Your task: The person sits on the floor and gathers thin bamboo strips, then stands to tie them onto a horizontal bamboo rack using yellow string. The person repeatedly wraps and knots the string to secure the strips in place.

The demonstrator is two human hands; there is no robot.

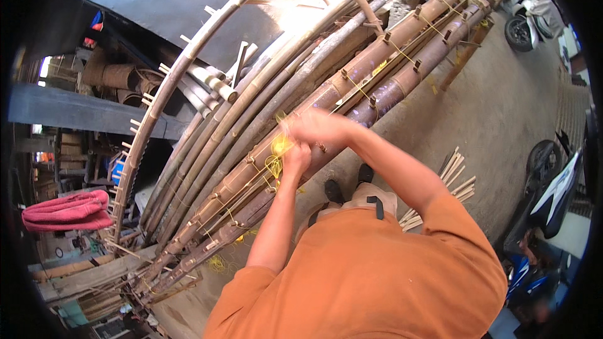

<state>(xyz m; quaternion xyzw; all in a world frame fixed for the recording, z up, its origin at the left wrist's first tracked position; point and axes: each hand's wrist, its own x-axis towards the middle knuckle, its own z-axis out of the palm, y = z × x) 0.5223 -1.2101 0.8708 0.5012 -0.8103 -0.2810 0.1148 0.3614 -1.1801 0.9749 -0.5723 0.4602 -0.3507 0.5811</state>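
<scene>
Both my hands meet over a frame of two long brown bamboo poles, the far pole (323,93) and the near pole (392,97). Short wooden pegs (372,102) stick up along both. My left hand (298,158) is closed on a loose bundle of yellow twine (274,164), whose loops hang beside the fist. Just above it my right hand (323,128) is smeared by motion, so its fingers do not show clearly. Yellow strands run between pegs farther along the poles.
Behind the frame lie several long bamboo poles (251,97) and a curved, pegged pole (182,66). A pink cloth (69,211) hangs at the left. Thin wooden sticks (449,179) lie on the floor at my right, near a parked motorcycle (553,191).
</scene>
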